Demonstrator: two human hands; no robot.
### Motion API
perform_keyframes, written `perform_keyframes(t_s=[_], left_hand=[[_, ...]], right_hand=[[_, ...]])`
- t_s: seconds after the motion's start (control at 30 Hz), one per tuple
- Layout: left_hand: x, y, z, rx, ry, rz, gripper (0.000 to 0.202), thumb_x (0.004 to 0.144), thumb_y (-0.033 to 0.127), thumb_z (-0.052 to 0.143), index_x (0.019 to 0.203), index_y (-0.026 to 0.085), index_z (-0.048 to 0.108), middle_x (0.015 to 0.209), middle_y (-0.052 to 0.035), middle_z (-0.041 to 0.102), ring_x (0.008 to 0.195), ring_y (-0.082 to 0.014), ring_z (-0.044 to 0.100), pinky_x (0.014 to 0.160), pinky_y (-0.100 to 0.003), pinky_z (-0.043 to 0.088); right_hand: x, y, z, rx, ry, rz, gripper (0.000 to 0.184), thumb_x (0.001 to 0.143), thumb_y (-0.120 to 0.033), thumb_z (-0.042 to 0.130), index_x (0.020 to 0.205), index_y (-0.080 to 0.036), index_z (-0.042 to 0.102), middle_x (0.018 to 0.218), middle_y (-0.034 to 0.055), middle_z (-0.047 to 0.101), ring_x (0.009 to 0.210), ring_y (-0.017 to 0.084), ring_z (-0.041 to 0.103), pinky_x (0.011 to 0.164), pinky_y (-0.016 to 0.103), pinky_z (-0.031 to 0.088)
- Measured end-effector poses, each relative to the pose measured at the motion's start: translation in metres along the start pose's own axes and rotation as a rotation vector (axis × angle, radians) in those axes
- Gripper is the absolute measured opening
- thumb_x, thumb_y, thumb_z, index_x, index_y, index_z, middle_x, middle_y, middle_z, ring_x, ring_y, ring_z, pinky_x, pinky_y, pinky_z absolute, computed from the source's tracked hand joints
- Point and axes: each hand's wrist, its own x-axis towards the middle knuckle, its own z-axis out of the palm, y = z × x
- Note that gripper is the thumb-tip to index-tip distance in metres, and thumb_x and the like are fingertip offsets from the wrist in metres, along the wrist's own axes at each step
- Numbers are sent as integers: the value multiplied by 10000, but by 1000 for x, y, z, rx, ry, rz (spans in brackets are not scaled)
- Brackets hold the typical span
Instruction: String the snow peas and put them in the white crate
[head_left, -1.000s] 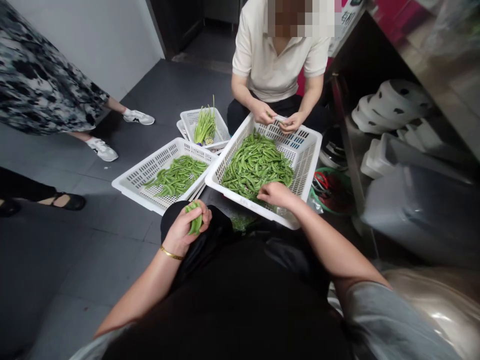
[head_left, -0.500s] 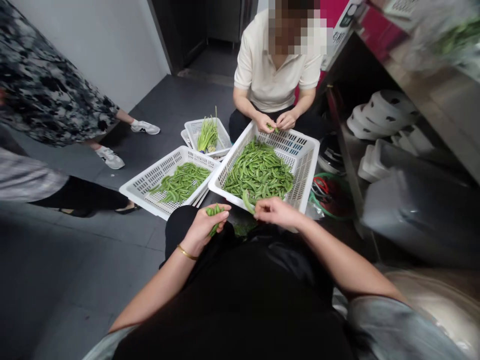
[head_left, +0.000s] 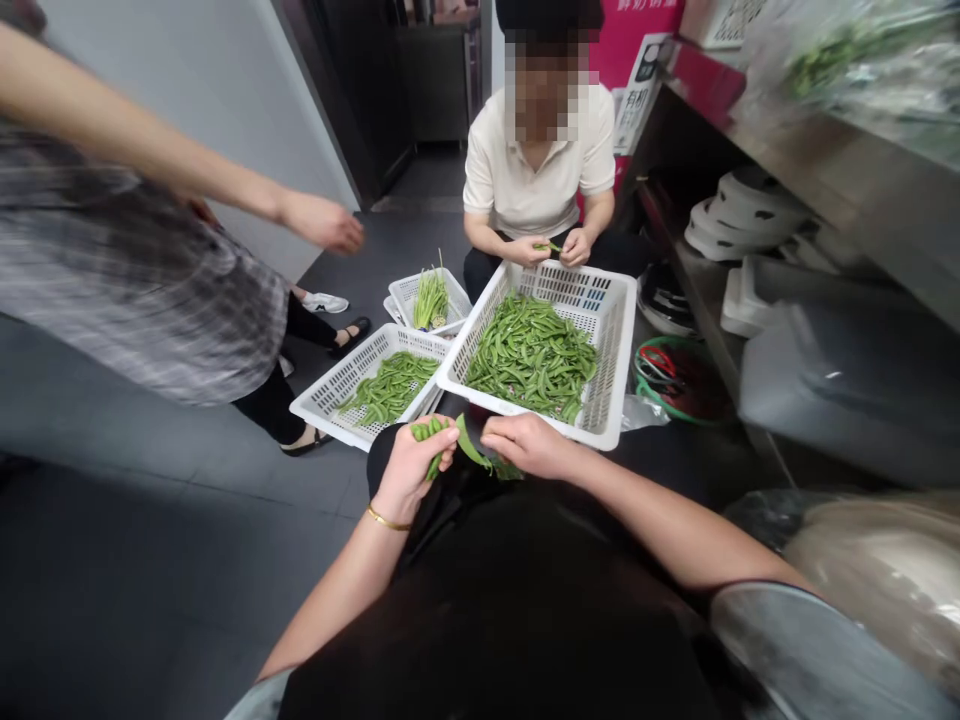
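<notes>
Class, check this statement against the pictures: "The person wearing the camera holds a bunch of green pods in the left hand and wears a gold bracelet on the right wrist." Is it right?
Not quite: the gold bracelet is on the left wrist, as the head view shows. The left hand does hold a bunch of green pods.

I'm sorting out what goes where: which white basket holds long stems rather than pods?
The small basket just beyond the left basket: it holds long green stems, while the left basket and the big right basket hold green pods.
</notes>
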Motion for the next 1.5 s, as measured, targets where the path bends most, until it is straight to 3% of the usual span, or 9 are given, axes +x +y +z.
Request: perform_keyframes(t_s=[0.1,0.2,0.4,0.63,0.8,0.97,1.23,1.37,1.5], left_hand=[[-1,4,-7,-64,-30,-9,178,697,223,708,732,111,573,482,33,505,397,-59,430,388,-176,320],[-1,2,-5,-86,-152,-91,169,725,244,670,737,111,568,428,42,470,362,-57,396,372,-172,292],[0,-7,7,-105,-238,-217,182,684,250,690,719,122,566,409,46,465,331,-54,375,345,-164,268],[-1,-24,0,-160,-396,-375,250,620,288,724,602,122,537,377,44,409,301,-37,304,309,-167,190],[5,-24,6,-187,-221,-330,248,640,280,730,641,135,529,408,62,391,342,-30,306,336,-152,205],[9,-1,-2,-68,-6,-30,204,688,258,706,800,110,621,422,49,453,373,-56,376,379,-172,279],[-4,17,-11,393,69,226,178,719,276,701,837,145,678,495,23,524,436,-89,441,452,-213,350],[-10,12,-6,443,48,231,164,706,262,714,826,155,684,503,22,527,445,-92,444,454,-212,348],[-13,-7,-3,328,86,145,192,721,288,700,853,153,668,569,3,583,447,-85,446,446,-204,360]], right_hand=[[-14,10,-9,-82,-185,99,192,836,-240,567,1015,-194,618,824,31,654,684,137,597,649,236,426],[-16,9,-17,-182,-18,126,412,811,-262,608,1210,-189,532,1040,92,638,830,180,615,737,286,450],[6,-14,-23,-189,62,-174,222,937,-261,410,882,-169,605,846,60,649,767,146,585,702,247,416],[13,-8,-5,-342,46,-323,232,768,-186,499,539,-184,467,544,-28,519,488,82,436,493,217,290],[19,-6,5,-489,282,-350,259,764,-227,475,508,-196,446,510,-14,494,464,103,405,479,249,280],[-9,-1,-33,-293,458,-167,263,795,-179,433,536,-193,475,521,-1,478,491,104,426,510,240,319],[-11,-4,-35,-234,145,-27,308,877,-379,509,1116,-191,555,938,68,615,748,150,576,662,248,414],[2,-2,-9,-324,-54,-131,240,930,-341,438,841,-191,602,723,21,607,631,127,538,577,223,339],[3,13,-1,-148,156,-50,312,955,-294,377,718,-173,542,643,2,563,588,106,506,585,213,331]])
